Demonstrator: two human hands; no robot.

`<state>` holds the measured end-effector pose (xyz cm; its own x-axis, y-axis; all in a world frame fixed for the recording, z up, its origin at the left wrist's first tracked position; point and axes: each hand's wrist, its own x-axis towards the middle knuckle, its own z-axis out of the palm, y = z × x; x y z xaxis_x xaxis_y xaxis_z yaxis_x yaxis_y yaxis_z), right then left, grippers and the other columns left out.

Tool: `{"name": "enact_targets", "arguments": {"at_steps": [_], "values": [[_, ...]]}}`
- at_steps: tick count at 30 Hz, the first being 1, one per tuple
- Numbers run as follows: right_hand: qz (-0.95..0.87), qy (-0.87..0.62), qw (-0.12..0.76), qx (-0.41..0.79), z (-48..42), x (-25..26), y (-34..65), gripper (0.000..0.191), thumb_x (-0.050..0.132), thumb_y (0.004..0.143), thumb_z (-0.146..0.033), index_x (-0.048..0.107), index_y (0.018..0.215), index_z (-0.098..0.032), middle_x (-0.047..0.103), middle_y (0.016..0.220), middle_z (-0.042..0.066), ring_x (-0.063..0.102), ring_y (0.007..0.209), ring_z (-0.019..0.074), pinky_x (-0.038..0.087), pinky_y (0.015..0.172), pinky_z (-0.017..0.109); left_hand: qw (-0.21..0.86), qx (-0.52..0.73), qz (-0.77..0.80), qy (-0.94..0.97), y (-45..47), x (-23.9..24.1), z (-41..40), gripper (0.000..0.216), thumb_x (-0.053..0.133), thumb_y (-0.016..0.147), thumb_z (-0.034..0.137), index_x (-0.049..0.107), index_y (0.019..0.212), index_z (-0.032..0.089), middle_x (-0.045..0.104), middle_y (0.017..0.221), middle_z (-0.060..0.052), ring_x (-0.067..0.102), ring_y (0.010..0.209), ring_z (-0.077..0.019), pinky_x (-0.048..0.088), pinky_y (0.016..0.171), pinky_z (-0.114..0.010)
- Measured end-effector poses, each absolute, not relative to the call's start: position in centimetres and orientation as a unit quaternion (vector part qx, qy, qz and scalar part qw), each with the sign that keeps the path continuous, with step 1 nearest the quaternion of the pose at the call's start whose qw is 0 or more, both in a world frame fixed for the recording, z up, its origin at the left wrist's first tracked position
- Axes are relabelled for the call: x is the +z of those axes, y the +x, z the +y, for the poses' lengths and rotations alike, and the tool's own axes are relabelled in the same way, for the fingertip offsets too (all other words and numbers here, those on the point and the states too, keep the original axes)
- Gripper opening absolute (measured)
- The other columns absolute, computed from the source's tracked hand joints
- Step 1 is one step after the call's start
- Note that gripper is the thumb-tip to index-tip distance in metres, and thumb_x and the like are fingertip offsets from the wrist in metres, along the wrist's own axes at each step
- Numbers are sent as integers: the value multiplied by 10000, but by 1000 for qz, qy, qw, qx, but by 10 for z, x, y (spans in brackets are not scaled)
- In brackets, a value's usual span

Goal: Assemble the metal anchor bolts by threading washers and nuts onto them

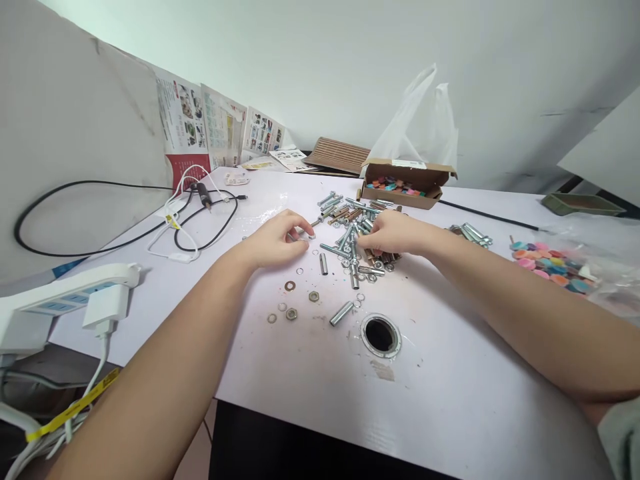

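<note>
My left hand (281, 239) rests on the white table (450, 373), fingers curled in a pinch on a small metal part (306, 233) that I cannot make out clearly. My right hand (395, 233) lies on a pile of silver bolts and sleeves (353, 230), fingers closed down among them; what it holds is hidden. Loose nuts and washers (291, 300) and a short metal sleeve (341, 313) lie in front of the hands. A second small heap of bolts (473, 233) sits to the right.
A round cable hole (380, 335) opens in the table near the front. A cardboard box of coloured pieces (403, 183) and a plastic bag (420, 120) stand behind. Coloured discs (550, 263) lie at right. Cables (195, 213) and a power strip (65, 300) are at left.
</note>
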<state>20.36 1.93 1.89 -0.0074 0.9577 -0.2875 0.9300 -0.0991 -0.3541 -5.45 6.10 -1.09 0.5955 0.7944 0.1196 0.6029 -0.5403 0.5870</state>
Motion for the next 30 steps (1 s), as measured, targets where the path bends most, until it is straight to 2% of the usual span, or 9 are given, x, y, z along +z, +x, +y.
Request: {"name": "enact_targets", "arguments": {"at_steps": [3, 6, 11, 14, 16, 20, 23, 27, 30], "values": [[-672, -681, 113, 267, 14, 26, 208, 372, 620, 765, -395, 432, 514, -194, 378, 504, -2, 243, 434, 84, 171, 426, 303, 256, 195, 399, 859, -54, -9, 59, 307, 592, 804, 354, 693, 1054, 209, 546, 1178, -74, 602, 945, -163, 513, 869, -337], [-711, -584, 158, 359, 4, 28, 200, 376, 613, 769, -348, 395, 503, -197, 329, 499, -18, 223, 458, 85, 156, 442, 294, 272, 212, 397, 851, -52, -4, 55, 315, 612, 798, 357, 685, 1064, 206, 559, 1188, -72, 607, 950, -163, 519, 853, -320], [-726, -461, 164, 484, -7, 21, 177, 331, 611, 764, -313, 433, 510, -198, 392, 484, -33, 283, 463, 84, 216, 445, 272, 420, 211, 349, 811, -49, 11, 43, 375, 602, 850, 352, 630, 1183, 181, 651, 1040, -68, 618, 841, -140, 522, 728, -266], [-709, -438, 158, 529, -8, 15, 171, 333, 607, 754, -282, 407, 499, -201, 355, 466, -49, 275, 450, 77, 208, 440, 264, 508, 174, 262, 802, -46, 15, 37, 390, 622, 870, 358, 635, 1217, 180, 683, 1071, -75, 637, 905, -147, 532, 783, -267], [-699, -437, 153, 545, -7, 13, 170, 345, 609, 753, -266, 393, 492, -202, 330, 457, -57, 267, 444, 73, 205, 439, 261, 533, 163, 244, 793, -44, 14, 36, 370, 663, 855, 360, 670, 1174, 174, 709, 1014, -74, 653, 901, -152, 539, 803, -274], [-689, -441, 170, 550, -4, 12, 175, 385, 642, 798, -321, 422, 508, -195, 347, 459, -57, 266, 438, 69, 192, 432, 259, 533, 206, 263, 777, -45, 10, 37, 265, 737, 804, 370, 745, 975, 168, 737, 933, -73, 677, 855, -157, 554, 774, -275], [-688, -414, 201, 561, 1, 8, 179, 328, 692, 817, -439, 543, 667, -188, 413, 519, -59, 301, 459, 70, 212, 436, 247, 514, 242, 298, 768, -47, 13, 39, 282, 780, 758, 381, 760, 942, 168, 742, 907, -75, 680, 825, -166, 559, 722, -277], [-706, -369, 240, 555, 6, -3, 183, 448, 583, 892, -599, 573, 727, -182, 429, 525, -55, 321, 463, 69, 238, 446, 236, 491, 270, 330, 760, -50, 19, 40, 269, 802, 729, 372, 767, 882, 154, 739, 862, -76, 664, 787, -159, 545, 672, -261], [-707, -373, 257, 543, 7, -8, 184, 485, 546, 905, -624, 667, 798, -167, 560, 575, -13, 418, 487, 79, 294, 457, 232, 477, 289, 353, 751, -52, 21, 42, 259, 806, 721, 356, 767, 863, 143, 737, 845, -72, 642, 753, -138, 526, 651, -242]]}}
